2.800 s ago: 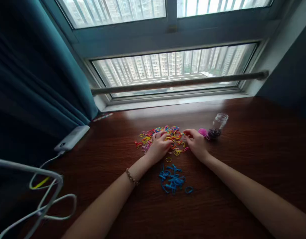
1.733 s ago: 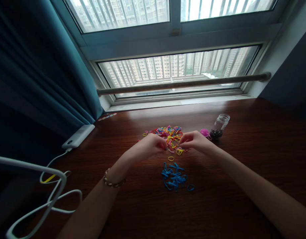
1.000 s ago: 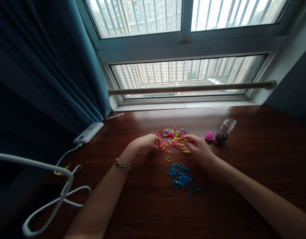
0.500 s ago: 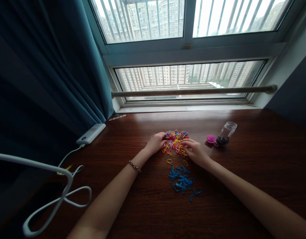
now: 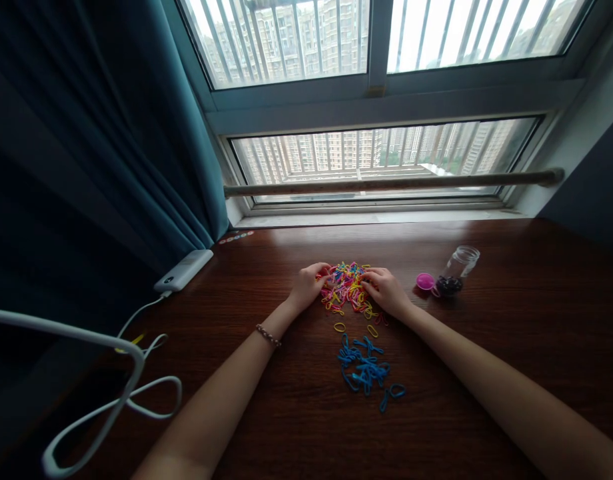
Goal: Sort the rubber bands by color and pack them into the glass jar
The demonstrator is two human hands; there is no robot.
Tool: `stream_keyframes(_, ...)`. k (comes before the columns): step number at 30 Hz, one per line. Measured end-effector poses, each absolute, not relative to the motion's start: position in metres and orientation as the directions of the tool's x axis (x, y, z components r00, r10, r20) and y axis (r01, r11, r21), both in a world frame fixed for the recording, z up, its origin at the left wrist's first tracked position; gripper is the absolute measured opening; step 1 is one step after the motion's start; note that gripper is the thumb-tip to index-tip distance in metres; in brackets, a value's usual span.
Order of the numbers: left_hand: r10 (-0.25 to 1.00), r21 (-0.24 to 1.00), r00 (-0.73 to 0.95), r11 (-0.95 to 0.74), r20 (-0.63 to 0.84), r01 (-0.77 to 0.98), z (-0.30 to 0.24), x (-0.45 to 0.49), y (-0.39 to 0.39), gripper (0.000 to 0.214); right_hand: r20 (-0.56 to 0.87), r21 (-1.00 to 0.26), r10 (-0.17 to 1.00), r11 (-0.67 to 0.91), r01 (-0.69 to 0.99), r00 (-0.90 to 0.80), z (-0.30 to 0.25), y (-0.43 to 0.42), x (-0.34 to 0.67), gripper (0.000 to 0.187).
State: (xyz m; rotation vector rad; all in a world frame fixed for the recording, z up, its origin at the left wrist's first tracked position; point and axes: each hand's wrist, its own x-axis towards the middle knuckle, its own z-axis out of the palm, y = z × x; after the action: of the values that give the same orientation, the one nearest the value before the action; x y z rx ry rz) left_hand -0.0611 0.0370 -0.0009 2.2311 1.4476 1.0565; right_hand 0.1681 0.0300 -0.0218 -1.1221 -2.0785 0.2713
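A mixed pile of small coloured rubber bands (image 5: 347,283), mostly pink, yellow and red, lies on the dark wooden table. My left hand (image 5: 308,285) rests at the pile's left edge, its fingers curved but apart and touching the bands. On the opposite edge, my right hand (image 5: 388,291) has its loosely bent fingers spread among the bands. No band shows clearly gripped in either hand. Nearer to me lies a separate heap of blue rubber bands (image 5: 365,367). Between the two heaps are two single yellow bands, one of them a loose yellow band (image 5: 339,327).
To the right, a clear jar (image 5: 456,270) with dark contents stands beside a pink lid (image 5: 425,282). A white power bank (image 5: 184,272) with a white cable (image 5: 154,380) lies at left near the blue curtain (image 5: 186,167). The window sill (image 5: 376,218) borders the table's far edge.
My right hand has shifted slightly up along the pile's right side, and a few red bands now show below it. My left hand's fingers have moved slightly within the left edge.
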Motion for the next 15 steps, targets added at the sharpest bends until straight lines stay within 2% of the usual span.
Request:
stream_keyframes(4,0.886,0.648,0.166,-0.435,0.434,0.625,-0.0034,-0.0605,0.0380,0.019,0.517,-0.563,0.822,0.536,0.629,-0.238,-0.0158,0.0271,0.1713,0.022)
stream_keyframes(8,0.906,0.713,0.144,-0.405,0.398,0.573,-0.0053,-0.0603,0.0384,0.020,0.470,-0.684,0.873,0.452,0.573,-0.129,-0.0115,0.0271,0.1745,0.028)
stream_keyframes(11,0.911,0.718,0.142,-0.395,0.388,0.574,-0.0067,-0.0607,0.0390,0.020,0.440,-0.751,0.897,0.388,0.534,-0.034,-0.0106,0.0278,0.1762,0.032)
stream_keyframes(15,0.893,0.675,0.112,-0.407,0.436,0.616,-0.0072,-0.0628,0.0397,0.020,0.447,-0.773,0.894,0.380,0.509,0.011,-0.0107,0.0284,0.1767,0.031)
